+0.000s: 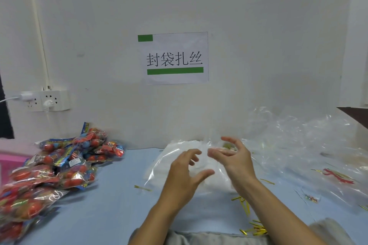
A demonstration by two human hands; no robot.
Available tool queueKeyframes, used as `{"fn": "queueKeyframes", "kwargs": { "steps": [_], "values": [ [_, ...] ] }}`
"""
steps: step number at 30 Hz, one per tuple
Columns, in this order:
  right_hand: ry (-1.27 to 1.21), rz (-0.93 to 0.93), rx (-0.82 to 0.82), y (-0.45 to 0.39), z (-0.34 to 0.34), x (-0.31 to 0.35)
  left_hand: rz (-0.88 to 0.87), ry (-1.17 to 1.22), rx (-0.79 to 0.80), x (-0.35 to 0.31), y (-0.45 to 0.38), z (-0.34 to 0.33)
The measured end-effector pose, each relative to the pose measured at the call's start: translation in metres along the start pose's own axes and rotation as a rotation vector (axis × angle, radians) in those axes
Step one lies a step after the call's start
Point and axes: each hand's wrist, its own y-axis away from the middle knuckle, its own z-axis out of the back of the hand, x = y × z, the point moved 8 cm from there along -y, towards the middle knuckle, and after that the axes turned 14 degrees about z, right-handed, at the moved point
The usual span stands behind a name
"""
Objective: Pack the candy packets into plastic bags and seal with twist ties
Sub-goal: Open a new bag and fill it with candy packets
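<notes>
Left hand [184, 173] and right hand [235, 157] are hovering spread-fingered, gripping nothing, over the stack of clear plastic bags [179, 157] at 12 o'clock (candy packets [59, 165] piled at 9). Peel just one bag w/ fingertips, pref. by its edge.

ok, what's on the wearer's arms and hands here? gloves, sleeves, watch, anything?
Both hands are bare: no gloves, rings or watch on the left hand or the right hand. Both forearms are uncovered up to the bottom edge of the picture, with no sleeve or cuff in view. No bands, tape or markings on either wrist.
</notes>
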Motion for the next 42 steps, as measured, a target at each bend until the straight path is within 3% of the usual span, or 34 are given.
{"fn": "queueKeyframes", "kwargs": {
  "steps": [3, 7, 11, 13, 15, 20, 23, 26, 30, 34, 36, 42],
  "values": [
    [0.035, 0.003, 0.139, 0.006, -0.019, 0.001, -0.022, -0.008, -0.013, 0.001, -0.001, 0.001],
    [0.126, 0.017, 0.136, 0.004, -0.013, 0.006, 0.007, 0.016, -0.207, 0.003, -0.004, 0.026],
    [0.223, 0.022, 0.001, -0.004, 0.013, 0.011, 0.183, 0.159, -0.494, 0.022, -0.002, 0.067],
    [0.300, 0.020, -0.109, -0.005, 0.028, 0.010, 0.239, 0.241, -0.536, 0.031, -0.001, 0.073],
    [0.363, 0.012, -0.142, -0.004, 0.032, 0.006, 0.230, 0.238, -0.466, 0.029, -0.003, 0.065],
    [0.352, -0.066, 0.070, 0.002, 0.006, -0.013, 0.176, 0.297, -0.128, 0.014, -0.005, 0.028],
    [0.391, 0.006, 0.096, 0.003, -0.002, -0.009, 0.169, 0.238, 0.023, 0.011, -0.001, 0.010],
    [0.433, 0.118, 0.121, 0.005, -0.008, 0.003, 0.205, 0.145, -0.039, 0.017, -0.002, 0.010],
    [0.542, 0.239, 0.155, 0.006, -0.019, 0.016, 0.102, -0.050, -0.196, 0.010, -0.004, 0.020],
    [0.645, 0.192, -0.099, 0.002, 0.008, 0.020, 0.115, -0.022, -0.472, 0.012, -0.001, 0.051],
    [0.671, 0.169, -0.128, 0.002, 0.014, 0.020, 0.110, 0.003, -0.436, 0.012, -0.002, 0.048],
    [0.568, 0.150, 0.059, 0.007, -0.006, 0.009, 0.070, 0.003, -0.084, 0.011, -0.002, 0.010]
  ]
}}
